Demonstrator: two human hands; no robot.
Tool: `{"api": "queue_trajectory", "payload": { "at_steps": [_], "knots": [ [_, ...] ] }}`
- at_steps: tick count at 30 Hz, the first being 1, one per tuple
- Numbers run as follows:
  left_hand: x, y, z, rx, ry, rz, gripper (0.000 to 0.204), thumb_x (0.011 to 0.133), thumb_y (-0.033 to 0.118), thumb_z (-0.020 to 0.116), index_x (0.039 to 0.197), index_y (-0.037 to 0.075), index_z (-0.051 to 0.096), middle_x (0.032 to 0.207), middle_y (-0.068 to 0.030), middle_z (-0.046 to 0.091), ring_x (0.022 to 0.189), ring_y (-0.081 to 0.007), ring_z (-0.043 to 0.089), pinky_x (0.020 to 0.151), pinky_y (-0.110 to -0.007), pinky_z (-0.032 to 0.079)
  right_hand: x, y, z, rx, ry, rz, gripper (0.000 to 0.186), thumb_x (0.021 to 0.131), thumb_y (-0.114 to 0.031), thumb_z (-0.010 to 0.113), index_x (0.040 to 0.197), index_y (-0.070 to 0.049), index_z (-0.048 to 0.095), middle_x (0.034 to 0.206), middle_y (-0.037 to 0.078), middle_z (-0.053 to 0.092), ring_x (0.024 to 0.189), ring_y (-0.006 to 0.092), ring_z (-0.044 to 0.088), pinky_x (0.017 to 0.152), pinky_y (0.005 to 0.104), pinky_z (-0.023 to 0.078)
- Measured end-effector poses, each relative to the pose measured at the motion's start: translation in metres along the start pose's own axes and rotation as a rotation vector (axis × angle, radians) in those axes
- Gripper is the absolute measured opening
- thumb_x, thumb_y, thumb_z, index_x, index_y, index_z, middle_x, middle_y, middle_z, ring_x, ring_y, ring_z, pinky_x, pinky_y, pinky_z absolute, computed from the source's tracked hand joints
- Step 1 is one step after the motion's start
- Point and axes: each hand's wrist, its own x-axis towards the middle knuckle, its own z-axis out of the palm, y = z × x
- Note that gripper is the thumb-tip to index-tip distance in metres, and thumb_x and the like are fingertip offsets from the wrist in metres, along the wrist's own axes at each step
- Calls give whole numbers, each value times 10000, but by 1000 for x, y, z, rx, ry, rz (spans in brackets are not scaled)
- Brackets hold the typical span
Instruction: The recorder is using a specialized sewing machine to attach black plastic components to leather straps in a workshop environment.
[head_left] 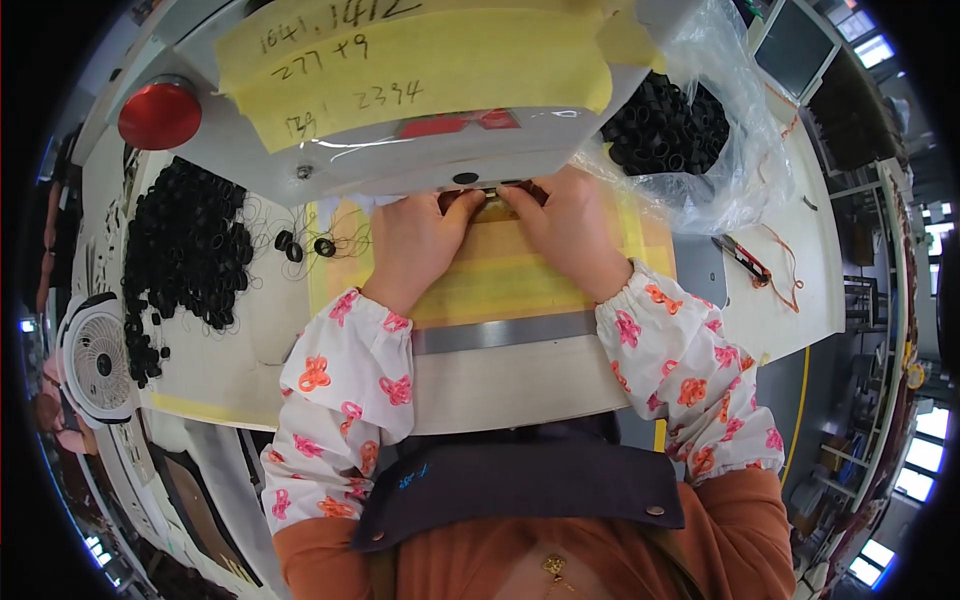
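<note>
Both hands sit close together under the front of a white machine head [400,165], over a work surface covered in yellow tape [500,262]. My left hand [418,240] is closed, its thumb pointing inward. Mirroring it, my right hand [572,228] is closed too, with the thumb tip a short gap from the left one. Something small and dark shows at the fingertips, but the fingers and the machine hide most of it. A few loose black bands [291,247] with thin threads lie left of my left hand.
A heap of black bands [185,245] covers the left side. More black bands [668,125] fill a clear plastic bag [745,150] at right. A red-and-black cutter [745,262] lies beside an orange cord [796,285]. A white fan [100,362] and red knob [160,114] are at left.
</note>
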Motion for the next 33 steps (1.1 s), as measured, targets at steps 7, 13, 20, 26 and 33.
{"api": "queue_trajectory", "payload": {
  "at_steps": [7,13,20,26,33],
  "knots": [
    [2,-3,-1,-72,-38,-2,206,778,203,633,875,21,638,694,-57,630,588,-109,547,560,-252,420,0,0,1,-78,-3,-16,43,706,-59,625,735,-43,597,674,93,584,626,279,569,538,361,443],
    [3,0,-3,-21,-21,7,198,762,188,656,874,26,637,665,-49,618,558,-114,530,531,-259,410,2,-3,0,-89,-17,-17,44,709,-62,622,739,-46,595,674,100,586,625,288,568,536,365,444],
    [2,2,-4,38,-87,-111,202,753,293,617,863,129,657,729,-46,646,646,-224,601,573,-339,451,5,-5,-4,-28,-99,74,76,707,-48,617,702,-19,546,642,130,577,604,314,563,525,382,441],
    [6,4,-6,18,-64,-50,227,759,247,657,840,36,643,632,-61,605,540,-159,530,516,-296,395,12,-4,-6,-77,-115,41,83,697,-30,612,693,-10,532,627,138,574,600,317,564,518,383,441],
    [4,-6,-4,2,-51,-30,222,765,243,652,827,30,638,621,-33,594,534,-112,501,508,-269,384,11,-5,-5,-95,-148,49,100,692,-49,621,685,-5,532,618,140,570,583,313,561,515,384,436]
  ]
}}
